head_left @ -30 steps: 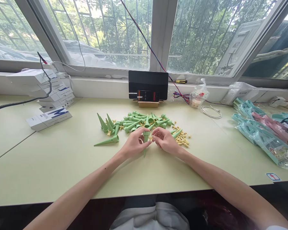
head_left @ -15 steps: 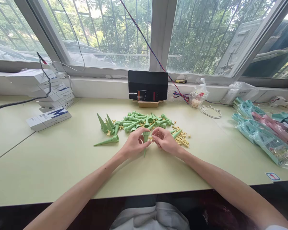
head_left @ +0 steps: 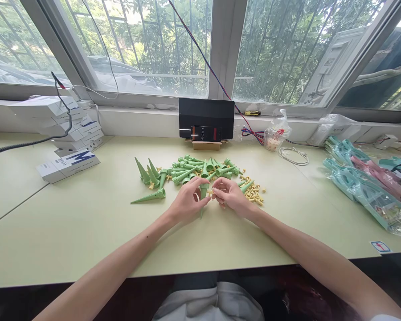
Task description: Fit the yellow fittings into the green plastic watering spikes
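Note:
My left hand [head_left: 189,199] is closed around a green plastic spike [head_left: 203,191], held upright with its tapered tip pointing down. Close to its right side, my right hand [head_left: 230,194] pinches a small yellow valve [head_left: 210,192]. The valve's near end is at the spike's side; whether it sits in a hole I cannot tell. Behind both hands lies a pile of green spikes [head_left: 187,169]. Small yellow valves [head_left: 254,195] are heaped to the right of my right hand. Left of my left hand, one spike [head_left: 150,196] lies on its side near several standing ones [head_left: 150,174].
A tablet [head_left: 206,111] and a phone [head_left: 205,133] lean on a cardboard stand at the back. White boxes [head_left: 70,166] are stacked at the left. Bagged teal and pink items [head_left: 357,183] lie at the right. A coiled white cable [head_left: 293,156] rests near a plastic bag [head_left: 276,131].
Both hands stay in nearly the same place. The fingers of my right hand have shifted slightly around the yellow valve.

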Demonstrator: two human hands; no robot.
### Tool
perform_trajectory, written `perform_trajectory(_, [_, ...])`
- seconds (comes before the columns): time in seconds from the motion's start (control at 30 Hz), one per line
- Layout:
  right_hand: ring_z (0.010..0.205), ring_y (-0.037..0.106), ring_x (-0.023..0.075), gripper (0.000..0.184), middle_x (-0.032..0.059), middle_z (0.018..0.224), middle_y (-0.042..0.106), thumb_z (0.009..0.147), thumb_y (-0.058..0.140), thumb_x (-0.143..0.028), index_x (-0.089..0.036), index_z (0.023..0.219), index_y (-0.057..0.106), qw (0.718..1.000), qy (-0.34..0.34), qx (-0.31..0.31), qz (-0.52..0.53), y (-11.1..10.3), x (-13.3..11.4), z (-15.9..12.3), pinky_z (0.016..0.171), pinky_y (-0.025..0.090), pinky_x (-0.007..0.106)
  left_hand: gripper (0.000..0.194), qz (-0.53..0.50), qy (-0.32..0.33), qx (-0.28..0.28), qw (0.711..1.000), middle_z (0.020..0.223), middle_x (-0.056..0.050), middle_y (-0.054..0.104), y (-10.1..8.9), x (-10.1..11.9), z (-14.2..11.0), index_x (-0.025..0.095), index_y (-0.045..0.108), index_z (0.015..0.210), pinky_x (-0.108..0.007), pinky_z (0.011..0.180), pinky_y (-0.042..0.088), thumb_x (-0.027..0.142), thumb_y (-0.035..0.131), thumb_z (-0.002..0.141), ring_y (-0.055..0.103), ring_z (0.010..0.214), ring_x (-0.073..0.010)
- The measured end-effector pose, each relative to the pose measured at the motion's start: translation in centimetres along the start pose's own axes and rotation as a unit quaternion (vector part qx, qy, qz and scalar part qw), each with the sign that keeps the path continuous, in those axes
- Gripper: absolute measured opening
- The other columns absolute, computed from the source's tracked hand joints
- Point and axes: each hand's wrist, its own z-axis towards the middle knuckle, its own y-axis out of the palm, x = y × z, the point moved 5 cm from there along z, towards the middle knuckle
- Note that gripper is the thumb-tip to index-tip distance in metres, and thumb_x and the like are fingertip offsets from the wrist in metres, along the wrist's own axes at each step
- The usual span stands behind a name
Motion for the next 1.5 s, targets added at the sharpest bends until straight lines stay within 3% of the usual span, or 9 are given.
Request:
perform_trajectory(0.77, [0.046, 0.038, 0.0062, 0.041, -0.0019, 0.064, 0.063, 0.071, 0.08, -0.046, -0.02, 0.085, 0.053, 0.994, 0.076, -0.016, 0.082, 0.05, 0.27, -0.04, 0.041, 0.035, 0.02, 0.026, 0.006, 0.002, -0.006, 1.0, 0.101, -0.002, 0.057, 0.04, 0.2, -0.04, 0.021, 0.059, 0.109, -0.02, 0.05, 0.049, 0.024, 0.063, 0.083, 0.053, 0.06, -0.0066])
perform_trajectory(1.5, [0.045, 0.038, 0.0057, 0.04, -0.0029, 0.063, 0.062, 0.072, 0.078, -0.047, -0.02, 0.087, 0.052, 0.995, 0.074, -0.003, 0.068, 0.08, 0.42, 0.05, 0.041, 0.037, 0.02, 0.027, 0.018, 0.001, -0.003, 1.0, 0.104, -0.004, 0.057, 0.02, 0.22, -0.07, 0.02, 0.058, 0.111, -0.023, 0.052, 0.052, 0.028, 0.063, 0.085, 0.056, 0.062, -0.0078])
